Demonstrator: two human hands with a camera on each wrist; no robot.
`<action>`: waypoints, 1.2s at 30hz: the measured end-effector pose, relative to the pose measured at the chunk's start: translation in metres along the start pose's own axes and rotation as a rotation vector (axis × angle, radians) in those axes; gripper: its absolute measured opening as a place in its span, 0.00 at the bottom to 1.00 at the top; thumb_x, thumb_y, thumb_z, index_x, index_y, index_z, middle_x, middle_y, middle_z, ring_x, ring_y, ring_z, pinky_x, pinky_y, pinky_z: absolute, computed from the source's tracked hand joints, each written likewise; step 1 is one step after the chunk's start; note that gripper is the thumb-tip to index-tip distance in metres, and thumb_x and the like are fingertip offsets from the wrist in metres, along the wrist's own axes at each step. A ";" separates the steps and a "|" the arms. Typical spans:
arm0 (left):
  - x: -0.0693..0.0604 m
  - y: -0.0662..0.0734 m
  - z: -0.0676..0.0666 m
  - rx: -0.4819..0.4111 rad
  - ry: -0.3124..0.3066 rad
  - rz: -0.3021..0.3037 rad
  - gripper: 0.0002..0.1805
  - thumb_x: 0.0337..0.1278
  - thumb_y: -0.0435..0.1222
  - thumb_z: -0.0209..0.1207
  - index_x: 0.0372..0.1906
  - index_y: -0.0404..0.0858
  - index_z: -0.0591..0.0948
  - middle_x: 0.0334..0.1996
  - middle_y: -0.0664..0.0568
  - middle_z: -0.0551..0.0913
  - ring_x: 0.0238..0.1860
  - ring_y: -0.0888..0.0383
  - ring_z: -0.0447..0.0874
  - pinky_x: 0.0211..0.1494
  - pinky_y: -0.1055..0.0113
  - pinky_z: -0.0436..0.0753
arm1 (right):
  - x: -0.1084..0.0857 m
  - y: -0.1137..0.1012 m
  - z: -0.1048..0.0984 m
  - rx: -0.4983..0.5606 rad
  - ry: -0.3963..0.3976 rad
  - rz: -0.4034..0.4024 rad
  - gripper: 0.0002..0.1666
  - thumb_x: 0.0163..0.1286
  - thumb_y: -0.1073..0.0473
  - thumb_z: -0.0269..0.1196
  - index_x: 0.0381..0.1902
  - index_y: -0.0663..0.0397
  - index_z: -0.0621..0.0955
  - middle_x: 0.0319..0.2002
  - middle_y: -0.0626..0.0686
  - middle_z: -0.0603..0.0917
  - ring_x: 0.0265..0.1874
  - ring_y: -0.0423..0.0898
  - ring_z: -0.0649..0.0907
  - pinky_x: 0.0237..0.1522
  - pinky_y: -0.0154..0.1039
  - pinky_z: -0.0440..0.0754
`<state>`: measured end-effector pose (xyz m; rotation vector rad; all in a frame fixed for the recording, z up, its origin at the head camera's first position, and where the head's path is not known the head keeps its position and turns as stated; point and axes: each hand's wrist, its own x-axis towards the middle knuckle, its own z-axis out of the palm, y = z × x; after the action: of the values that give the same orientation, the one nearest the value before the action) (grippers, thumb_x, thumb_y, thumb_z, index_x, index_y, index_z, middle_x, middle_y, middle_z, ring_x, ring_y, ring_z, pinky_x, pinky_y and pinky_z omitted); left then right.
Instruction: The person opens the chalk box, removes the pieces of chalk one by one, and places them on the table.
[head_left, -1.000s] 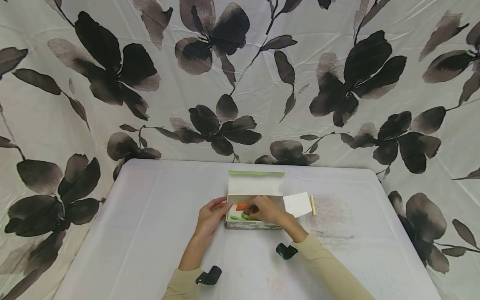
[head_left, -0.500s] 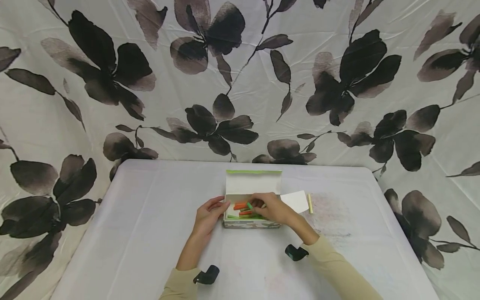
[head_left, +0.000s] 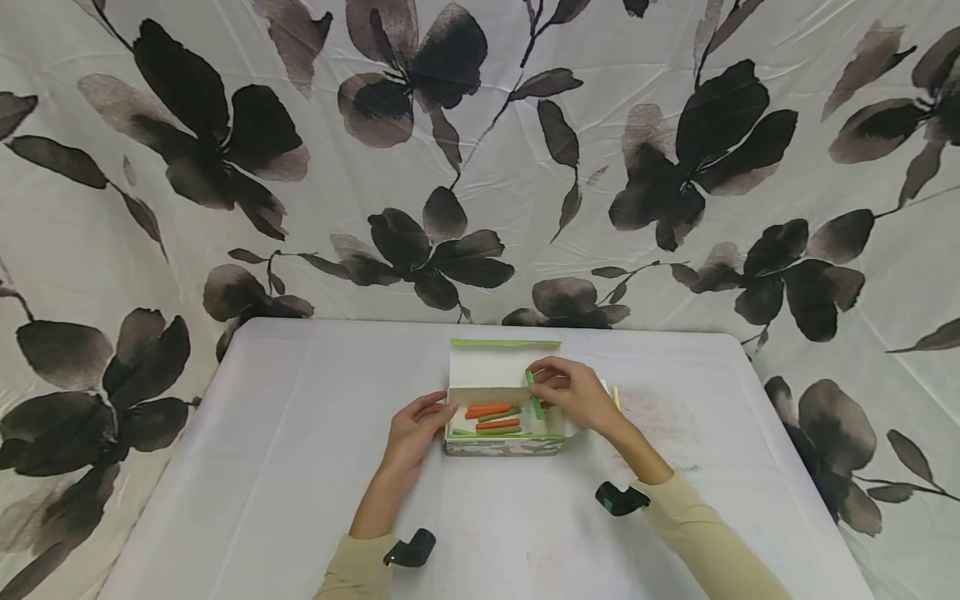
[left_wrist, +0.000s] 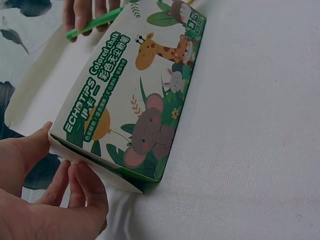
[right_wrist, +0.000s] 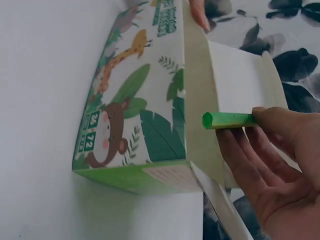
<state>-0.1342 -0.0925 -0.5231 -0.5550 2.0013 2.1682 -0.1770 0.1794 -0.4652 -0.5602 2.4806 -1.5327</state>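
Note:
A cardboard box of colored chalk (head_left: 502, 448) with cartoon animals printed on its side stands with its lid (head_left: 486, 363) raised. Inside it lie several orange chalk sticks (head_left: 489, 411) and olive-green ones (head_left: 498, 431). My left hand (head_left: 414, 432) grips the box's left end; in the left wrist view, its thumb is on the upper edge and its fingers bend against the end flap (left_wrist: 102, 172). Above the right part of the box, my right hand (head_left: 576, 393) pinches a bright green chalk stick (right_wrist: 230, 120) between thumb and fingers.
Behind my right hand, a pale yellow chalk stick (head_left: 617, 397) lies on the white-covered table (head_left: 300, 400), mostly hidden. Reddish and dark smudges (head_left: 663, 417) mark the cloth to the right. A flower-patterned curtain (head_left: 450, 125) hangs behind the table.
My right hand has come up out of the box with the green chalk stick and moved right. More chalk sticks now show inside. My left hand keeps its place on the box's end.

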 end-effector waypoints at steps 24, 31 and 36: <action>0.000 0.002 0.000 0.024 0.002 -0.024 0.27 0.61 0.40 0.72 0.63 0.36 0.80 0.47 0.47 0.80 0.44 0.59 0.78 0.43 0.73 0.79 | -0.038 0.024 -0.080 0.292 0.152 0.242 0.32 0.74 0.57 0.67 0.68 0.68 0.72 0.53 0.59 0.83 0.45 0.40 0.87 0.51 0.45 0.86; -0.001 0.001 0.000 0.031 0.000 -0.030 0.27 0.61 0.40 0.72 0.63 0.36 0.80 0.48 0.47 0.80 0.45 0.58 0.77 0.43 0.73 0.79 | -0.054 0.042 -0.093 0.289 0.220 0.306 0.35 0.73 0.54 0.68 0.69 0.68 0.71 0.52 0.54 0.85 0.45 0.39 0.87 0.50 0.44 0.86; -0.001 0.001 0.000 0.027 0.004 -0.024 0.27 0.61 0.40 0.72 0.63 0.36 0.80 0.47 0.47 0.80 0.44 0.58 0.78 0.43 0.73 0.79 | -0.064 0.057 -0.098 0.283 0.251 0.332 0.37 0.74 0.53 0.67 0.70 0.69 0.69 0.49 0.48 0.86 0.44 0.38 0.86 0.50 0.42 0.86</action>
<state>-0.1338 -0.0929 -0.5220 -0.5771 2.0121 2.1242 -0.1641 0.3088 -0.4747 0.0913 2.3059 -1.8536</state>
